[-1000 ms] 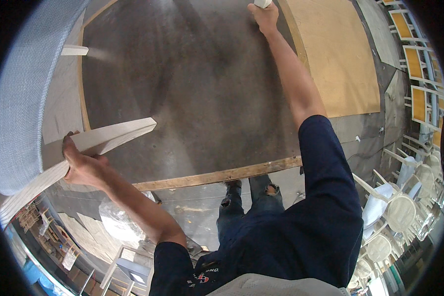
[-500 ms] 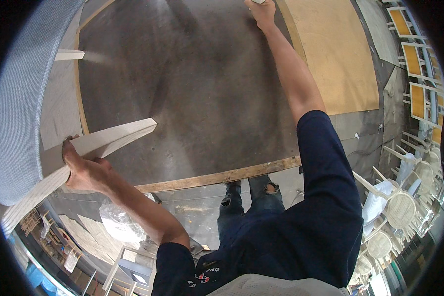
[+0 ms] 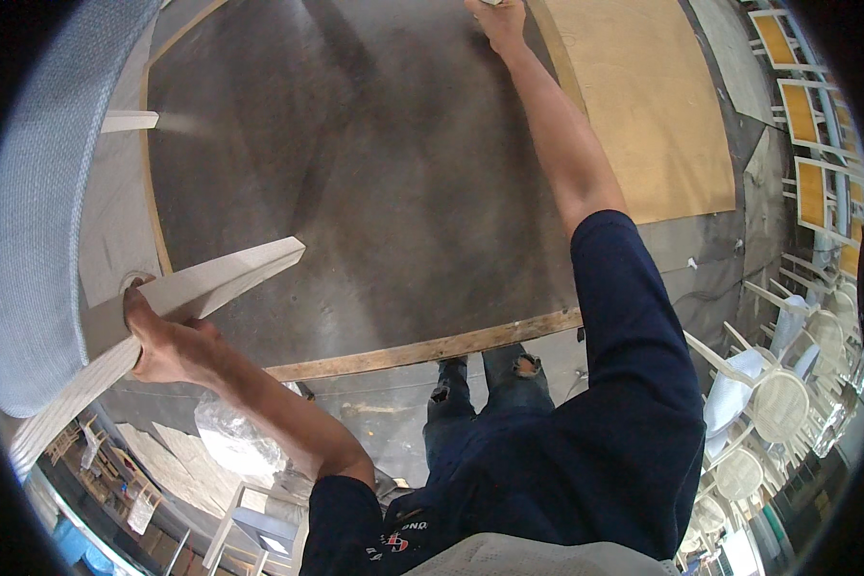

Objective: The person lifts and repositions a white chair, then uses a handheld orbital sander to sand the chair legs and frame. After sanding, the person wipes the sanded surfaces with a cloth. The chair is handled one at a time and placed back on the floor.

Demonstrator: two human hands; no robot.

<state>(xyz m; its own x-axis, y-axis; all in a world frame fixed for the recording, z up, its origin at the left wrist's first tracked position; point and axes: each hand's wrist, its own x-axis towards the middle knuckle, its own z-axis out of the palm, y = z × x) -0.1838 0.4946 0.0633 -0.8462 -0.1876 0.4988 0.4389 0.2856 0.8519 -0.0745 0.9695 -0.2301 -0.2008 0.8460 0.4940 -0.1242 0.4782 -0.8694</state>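
At the left, a chair with a blue-grey woven fabric seat point(image 3: 34, 221) lies tipped, its pale wooden legs pointing over the table. My left hand point(image 3: 171, 341) is closed round the near chair leg point(image 3: 235, 272), close to where it joins the frame. A farther chair leg point(image 3: 130, 121) sticks out beyond it, untouched. At the top edge of the view my right hand point(image 3: 501, 24) is closed on a pale piece, mostly cut off by the frame, so its kind does not show.
Beneath my arms spreads a dark worktable point(image 3: 384, 192) with a wooden rim. A tan board point(image 3: 658, 125) lies on its right side. Rattan-backed chairs point(image 3: 776, 408) crowd the right, with yellow-panelled frames point(image 3: 811, 197) behind. Clear plastic wrap point(image 3: 235, 432) sits below left.
The seat and near leg have shifted slightly downward in view, my left hand with them. My right hand has moved a little left and up. Both grips look the same.
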